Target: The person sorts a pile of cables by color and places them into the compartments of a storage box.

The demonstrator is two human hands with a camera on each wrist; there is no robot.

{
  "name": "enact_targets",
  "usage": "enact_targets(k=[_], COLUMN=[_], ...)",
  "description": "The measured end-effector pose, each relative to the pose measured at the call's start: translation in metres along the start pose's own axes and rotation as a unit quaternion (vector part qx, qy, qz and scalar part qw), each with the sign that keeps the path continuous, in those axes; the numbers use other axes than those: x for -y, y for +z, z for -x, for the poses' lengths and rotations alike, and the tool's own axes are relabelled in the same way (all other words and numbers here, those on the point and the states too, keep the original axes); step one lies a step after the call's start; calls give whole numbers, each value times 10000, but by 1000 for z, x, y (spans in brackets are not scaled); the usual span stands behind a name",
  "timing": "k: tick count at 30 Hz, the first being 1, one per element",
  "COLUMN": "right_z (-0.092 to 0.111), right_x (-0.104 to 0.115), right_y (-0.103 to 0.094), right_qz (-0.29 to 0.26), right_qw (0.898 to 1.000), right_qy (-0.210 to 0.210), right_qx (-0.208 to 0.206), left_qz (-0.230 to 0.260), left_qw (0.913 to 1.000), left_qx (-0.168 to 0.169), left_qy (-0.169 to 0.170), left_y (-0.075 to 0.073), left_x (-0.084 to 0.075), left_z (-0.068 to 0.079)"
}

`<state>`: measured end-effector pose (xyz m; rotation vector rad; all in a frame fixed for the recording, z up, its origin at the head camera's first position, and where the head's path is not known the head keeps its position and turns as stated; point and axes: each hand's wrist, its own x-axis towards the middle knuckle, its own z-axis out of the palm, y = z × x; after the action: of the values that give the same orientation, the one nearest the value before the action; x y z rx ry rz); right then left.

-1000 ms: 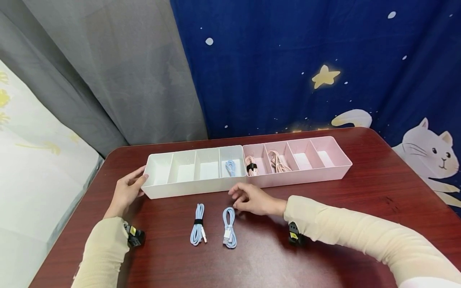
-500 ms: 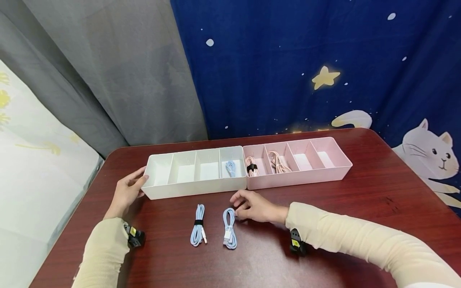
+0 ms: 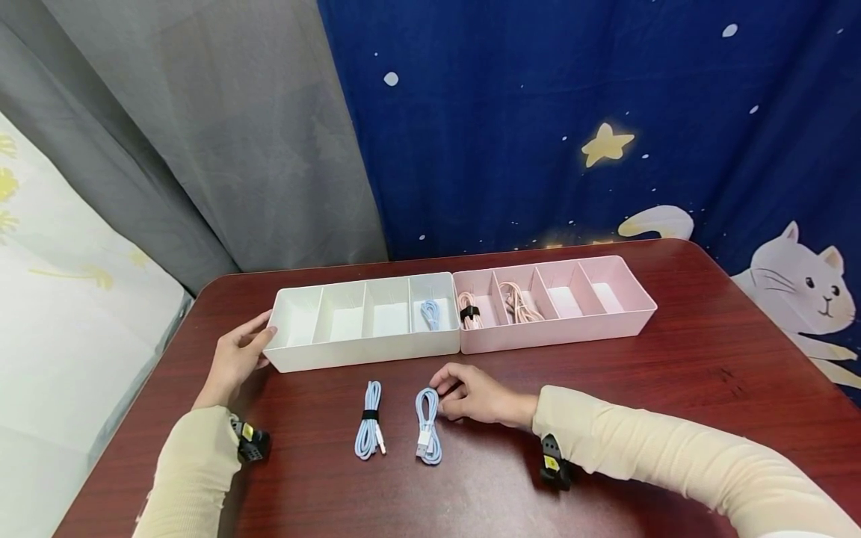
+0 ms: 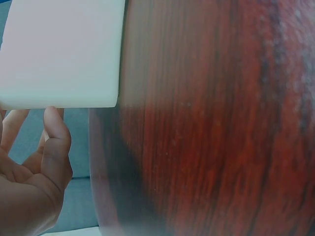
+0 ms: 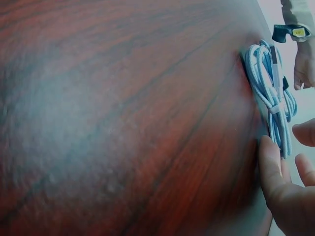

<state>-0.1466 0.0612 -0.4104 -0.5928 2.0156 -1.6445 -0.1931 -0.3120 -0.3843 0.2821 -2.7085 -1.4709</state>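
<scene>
My left hand [image 3: 235, 357] touches the left end of a white divided box [image 3: 368, 351]; in the left wrist view its fingertips meet the end wall. On the table, a coiled light-blue USB cable [image 3: 428, 426] lies by my right hand [image 3: 476, 394]. The thumb [image 5: 269, 160] is at the coil's near end in the right wrist view, and the other fingers are spread apart from it. To the left lies a second coiled blue cable [image 3: 368, 421] with a black strap. Another blue cable [image 3: 430, 314] sits in the white box's rightmost compartment.
A pink divided box [image 3: 558, 334] adjoins the white one on the right. Its two leftmost compartments hold a pink cable with a black strap [image 3: 470, 311] and a loose pink cable [image 3: 519, 302]. Curtains hang behind the dark red table [image 3: 323, 463].
My right hand has moved slightly toward me, from near the box front down to the upper end of the right-hand blue cable. The left hand, boxes and cables stay put.
</scene>
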Motion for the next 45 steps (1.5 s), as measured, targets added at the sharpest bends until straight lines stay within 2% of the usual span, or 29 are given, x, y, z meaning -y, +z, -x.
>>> enact_targets(k=[21, 45], right_z=[-2, -5], right_x=[-5, -3], right_y=[11, 7], right_qz=[360, 648], right_qw=[9990, 9978], right_qy=[-2, 111], right_qx=[-281, -1], left_qz=[115, 118], left_qw=[9999, 9998], left_qx=[97, 132], left_qy=[-38, 6], left_y=[-1, -1], left_x=[1, 1], left_z=[2, 1])
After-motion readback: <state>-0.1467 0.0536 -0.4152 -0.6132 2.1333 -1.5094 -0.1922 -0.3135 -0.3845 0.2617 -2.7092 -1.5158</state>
